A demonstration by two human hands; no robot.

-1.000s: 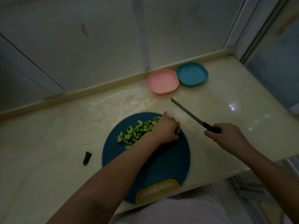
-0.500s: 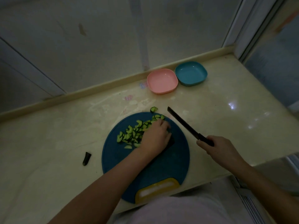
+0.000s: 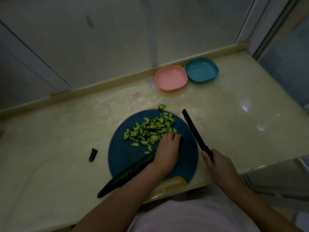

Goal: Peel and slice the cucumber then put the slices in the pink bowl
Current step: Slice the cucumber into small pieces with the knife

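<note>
Cucumber lying diagonally on the cutting board, tail past its near-left edge, gripped by the curled left hand. Slices heaped at the far rim. Right hand wrapped round the knife beside the board's right edge. Pink bowl well apart, tabletop between.

Blue cutting board bears a heap of cucumber slices. Left hand grips the uncut cucumber. Right hand grips the knife beside the board. Pink bowl and blue bowl sit side by side at the counter's back. Cucumber stub lies left of the board.
</note>
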